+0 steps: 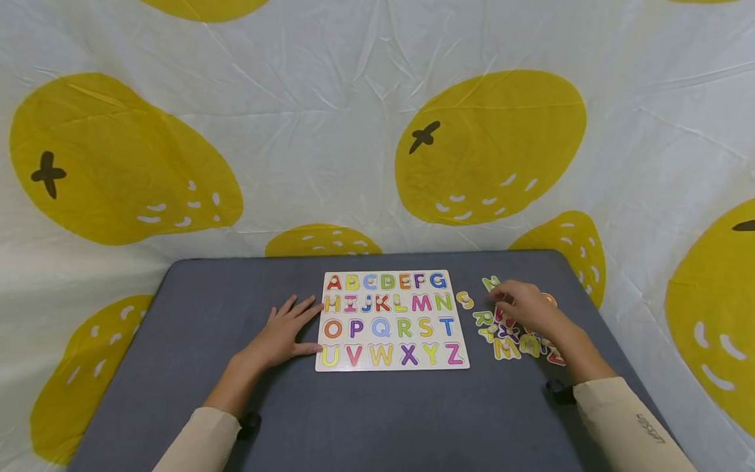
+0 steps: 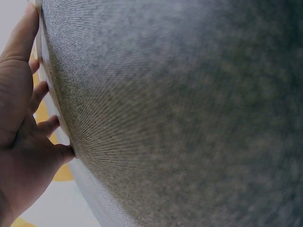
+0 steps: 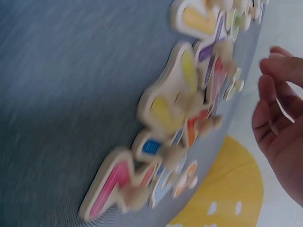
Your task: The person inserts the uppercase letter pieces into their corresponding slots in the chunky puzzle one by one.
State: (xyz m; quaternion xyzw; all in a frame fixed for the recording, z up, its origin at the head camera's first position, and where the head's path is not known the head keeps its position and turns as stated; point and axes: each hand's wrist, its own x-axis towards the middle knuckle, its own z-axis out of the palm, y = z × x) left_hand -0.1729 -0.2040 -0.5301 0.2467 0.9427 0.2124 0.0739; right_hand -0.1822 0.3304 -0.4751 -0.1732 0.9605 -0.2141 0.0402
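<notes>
A pale alphabet puzzle board (image 1: 367, 335) lies on the table with coloured letters in rows. Small knobs stand up from the letters A to L. My left hand (image 1: 280, 334) rests at the board's left side, fingers spread, with thumb and fingertips at its edge. Over the loose letter pieces (image 1: 506, 349) hovers my right hand (image 1: 531, 308), fingers loosely bent and nothing visible between them. Its fingertips are near a green letter piece (image 1: 490, 283). Between hand and board lies a yellow-orange S piece (image 1: 465, 300). In the right wrist view, a yellow knobbed piece (image 3: 161, 111) lies below the hand.
The dark grey table (image 1: 377, 419) meets a white curtain (image 1: 324, 131) with large yellow fruit prints at its back edge. In the right wrist view a pink letter piece (image 3: 111, 187) lies at the near end of the overlapping pieces.
</notes>
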